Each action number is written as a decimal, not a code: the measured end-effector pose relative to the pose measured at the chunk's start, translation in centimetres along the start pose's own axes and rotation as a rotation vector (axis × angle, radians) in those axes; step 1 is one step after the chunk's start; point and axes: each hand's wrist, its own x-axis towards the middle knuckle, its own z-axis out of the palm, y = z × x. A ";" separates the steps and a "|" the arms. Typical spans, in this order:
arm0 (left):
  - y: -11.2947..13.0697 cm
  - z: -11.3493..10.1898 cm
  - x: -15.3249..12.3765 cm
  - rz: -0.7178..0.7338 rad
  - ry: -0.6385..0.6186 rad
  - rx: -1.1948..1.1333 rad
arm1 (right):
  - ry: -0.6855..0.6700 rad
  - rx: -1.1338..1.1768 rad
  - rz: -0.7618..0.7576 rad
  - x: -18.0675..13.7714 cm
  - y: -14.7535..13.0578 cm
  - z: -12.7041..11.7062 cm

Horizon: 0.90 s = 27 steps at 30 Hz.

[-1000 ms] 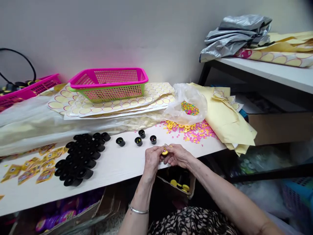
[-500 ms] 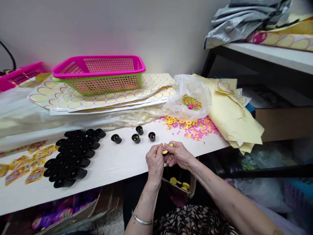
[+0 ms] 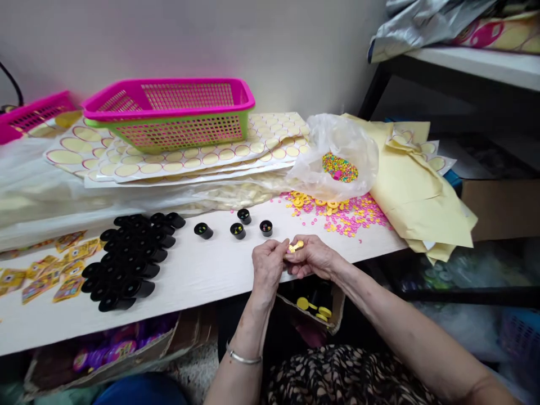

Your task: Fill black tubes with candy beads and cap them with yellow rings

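Observation:
At the table's front edge my left hand (image 3: 269, 263) and my right hand (image 3: 313, 257) meet, fingers pinched together around a small yellow plastic piece (image 3: 297, 246). One narrow end of that piece sticks up between the fingertips; the rest is hidden. Just beyond the hands stand a few small black cups, among them one cup (image 3: 266, 228) with coloured bits inside and another cup (image 3: 238, 230) beside it. Tiny pink and yellow pieces (image 3: 358, 216) lie spread on the table past my right hand, with larger yellow ring-shaped parts (image 3: 332, 207) among them.
Many black cups (image 3: 130, 259) cluster at left, near printed yellow packets (image 3: 42, 278). A pink-and-green basket (image 3: 181, 132) rests on sticker sheets (image 3: 270, 160) at the back. A clear bag (image 3: 310, 177) holds coloured beads. Below the edge, a cardboard box (image 3: 335, 315) contains yellow parts.
The yellow piece has turned in my fingers, showing a narrow end where a pink bit showed on it before. Both hands stay together; the camera view has shifted slightly.

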 end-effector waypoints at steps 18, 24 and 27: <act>-1.5 -2.7 -3.9 0.496 -0.295 0.137 | -0.040 -0.243 -0.356 -4.5 4.3 -0.9; -0.7 -1.9 -6.2 0.723 -0.251 0.247 | -0.261 0.171 -0.306 -6.3 5.4 -2.8; -0.2 -1.2 -6.9 0.888 -0.236 0.364 | -0.327 0.230 -0.258 -6.8 5.1 -3.0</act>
